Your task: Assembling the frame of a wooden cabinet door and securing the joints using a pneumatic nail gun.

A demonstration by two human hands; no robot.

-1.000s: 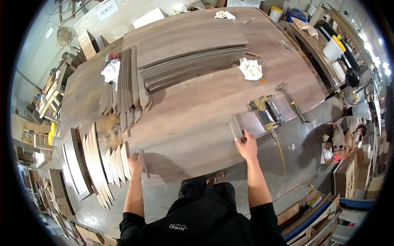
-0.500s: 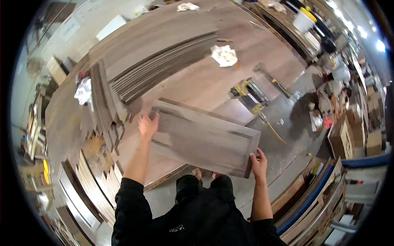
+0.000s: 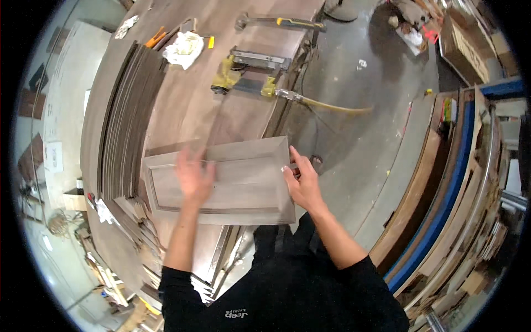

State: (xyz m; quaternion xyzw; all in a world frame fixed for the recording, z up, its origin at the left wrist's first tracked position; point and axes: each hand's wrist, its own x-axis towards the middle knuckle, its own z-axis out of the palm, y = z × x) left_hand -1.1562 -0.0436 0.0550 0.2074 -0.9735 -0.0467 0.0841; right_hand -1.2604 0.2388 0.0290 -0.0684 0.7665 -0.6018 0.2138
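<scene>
in the head view, the panel (image 3: pixel 238 182) is a long, greyish-brown rectangle of wood, with a flat border framing a recessed middle; thin stepped lines edge the recess, and the surface is smooth with faint streaks. it lies at the near edge of the worktop (image 3: pixel 182 102), its right end jutting out past that edge above the floor (image 3: pixel 345 146); whether it rests flat or is slightly raised, i cannot tell. the left hand (image 3: pixel 194 174), blurred, is over the panel's left half with fingers spread wide and pointing far; contact cannot be made out. the right hand (image 3: pixel 301 180) grips the panel's right end, thumb at the face, forefinger stretched along the edge, other fingers curled, forearm slanting in from near right.
</scene>
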